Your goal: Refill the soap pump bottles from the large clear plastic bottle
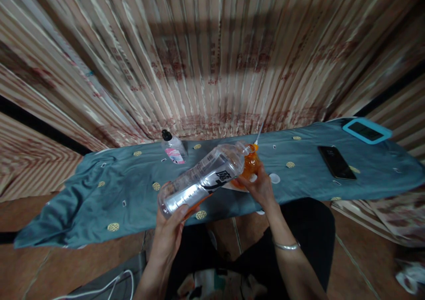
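Observation:
My left hand [171, 224] is closed round the base of a large clear plastic bottle [202, 182] with a silver label and black characters. The bottle is tilted, its neck pointing up to the right. In my right hand [261, 188] is a small orange bottle [250, 165], gripped low by the fingers. The big bottle's mouth meets or overlaps the orange bottle's top; whether they touch, I cannot tell. Something orange and white lies partly hidden beneath them. Close to my right hand, a round whitish disc [274, 178] rests on the cloth.
A pump bottle [174, 149] with a black top and pink label stands at the back left of the cloth-covered table [139, 180]. To the right lie a dark phone [337, 162] and a blue-framed device [367, 130]. A striped curtain [212, 60] hangs behind.

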`<state>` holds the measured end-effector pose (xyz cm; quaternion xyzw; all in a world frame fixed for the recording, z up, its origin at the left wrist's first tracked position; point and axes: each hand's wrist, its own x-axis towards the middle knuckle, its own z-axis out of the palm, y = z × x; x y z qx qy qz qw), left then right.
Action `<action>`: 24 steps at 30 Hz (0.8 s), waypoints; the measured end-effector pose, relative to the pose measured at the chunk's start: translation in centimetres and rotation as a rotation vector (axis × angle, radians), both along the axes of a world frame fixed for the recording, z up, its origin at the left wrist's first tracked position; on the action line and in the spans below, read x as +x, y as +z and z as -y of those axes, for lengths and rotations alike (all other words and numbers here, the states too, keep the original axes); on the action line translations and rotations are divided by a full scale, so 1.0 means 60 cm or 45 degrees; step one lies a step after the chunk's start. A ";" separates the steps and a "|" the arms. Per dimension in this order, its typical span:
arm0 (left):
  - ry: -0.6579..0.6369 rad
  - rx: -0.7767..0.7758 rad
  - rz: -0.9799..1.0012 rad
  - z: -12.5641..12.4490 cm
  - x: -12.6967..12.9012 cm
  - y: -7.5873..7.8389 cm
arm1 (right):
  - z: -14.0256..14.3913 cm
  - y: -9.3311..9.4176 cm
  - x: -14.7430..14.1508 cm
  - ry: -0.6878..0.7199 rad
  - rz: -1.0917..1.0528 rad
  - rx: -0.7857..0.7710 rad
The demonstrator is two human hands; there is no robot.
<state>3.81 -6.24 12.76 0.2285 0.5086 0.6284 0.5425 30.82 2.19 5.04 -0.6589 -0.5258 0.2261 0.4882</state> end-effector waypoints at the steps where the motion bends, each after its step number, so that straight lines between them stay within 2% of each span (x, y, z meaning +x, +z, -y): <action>1: 0.000 -0.001 -0.006 -0.001 -0.001 0.000 | 0.000 0.001 0.000 0.001 0.001 -0.004; 9: -0.044 -0.056 -0.011 -0.005 -0.020 -0.004 | -0.001 0.002 0.000 0.033 -0.027 0.000; 24: -0.042 -0.024 -0.019 -0.003 -0.019 0.002 | -0.001 0.006 -0.002 0.003 -0.067 -0.065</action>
